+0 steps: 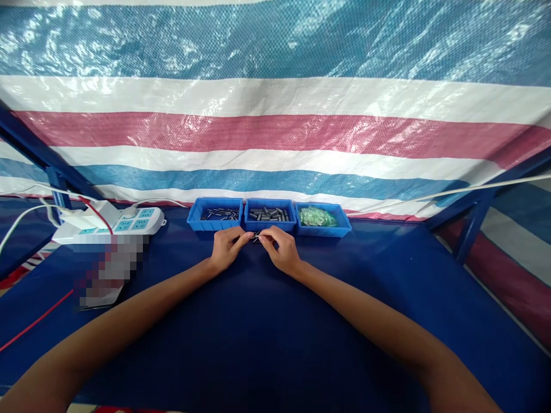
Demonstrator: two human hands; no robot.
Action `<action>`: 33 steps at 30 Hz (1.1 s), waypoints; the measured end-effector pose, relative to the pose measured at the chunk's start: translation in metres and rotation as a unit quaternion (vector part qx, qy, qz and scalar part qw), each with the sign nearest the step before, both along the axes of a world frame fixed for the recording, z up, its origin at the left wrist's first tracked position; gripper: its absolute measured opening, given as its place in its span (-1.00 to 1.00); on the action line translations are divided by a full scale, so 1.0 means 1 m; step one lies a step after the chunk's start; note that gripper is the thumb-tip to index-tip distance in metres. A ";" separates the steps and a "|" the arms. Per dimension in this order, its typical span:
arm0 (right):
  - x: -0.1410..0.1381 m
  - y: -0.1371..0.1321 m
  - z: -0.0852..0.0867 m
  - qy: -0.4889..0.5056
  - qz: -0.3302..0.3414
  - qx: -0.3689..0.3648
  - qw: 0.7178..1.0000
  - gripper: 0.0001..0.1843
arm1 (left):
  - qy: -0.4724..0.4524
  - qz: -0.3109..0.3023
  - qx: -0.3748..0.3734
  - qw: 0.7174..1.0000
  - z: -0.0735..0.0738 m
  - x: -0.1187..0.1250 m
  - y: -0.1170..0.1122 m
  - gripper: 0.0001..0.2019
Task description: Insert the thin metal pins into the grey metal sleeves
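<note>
My left hand and my right hand meet fingertip to fingertip on the dark blue table, just in front of the middle blue tray. Both pinch a small dark part between them; its shape is too small to make out. The left blue tray holds several thin dark pins. Short dark cylinders fill the middle tray. In the right blue tray lie pale green translucent pieces.
A white power strip with plugs and white cables sits at the back left, with a red wire running toward the near left edge. A striped tarp hangs behind the trays. Blue frame posts stand at both sides.
</note>
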State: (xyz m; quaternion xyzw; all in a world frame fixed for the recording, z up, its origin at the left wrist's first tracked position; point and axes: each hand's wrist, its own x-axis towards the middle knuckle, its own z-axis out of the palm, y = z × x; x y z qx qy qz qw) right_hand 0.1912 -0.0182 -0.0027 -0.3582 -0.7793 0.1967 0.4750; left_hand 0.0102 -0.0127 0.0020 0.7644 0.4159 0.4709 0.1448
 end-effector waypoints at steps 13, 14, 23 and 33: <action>-0.001 0.002 -0.002 -0.017 -0.029 0.015 0.999 -0.73 | -0.016 -0.021 -0.009 1.000 0.002 0.003 -0.004 -0.79; -0.001 0.002 -0.002 -0.016 -0.028 0.016 0.999 -0.73 | -0.018 -0.024 -0.015 0.999 0.002 0.003 -0.004 -0.79; -0.001 0.002 -0.001 -0.011 -0.025 0.014 1.000 -0.68 | -0.102 -0.051 -0.046 0.992 -0.005 0.004 -0.001 -0.79; -0.001 0.001 0.000 -0.013 -0.028 0.016 0.999 -0.68 | -0.019 -0.004 -0.037 0.999 -0.003 0.000 -0.001 -0.67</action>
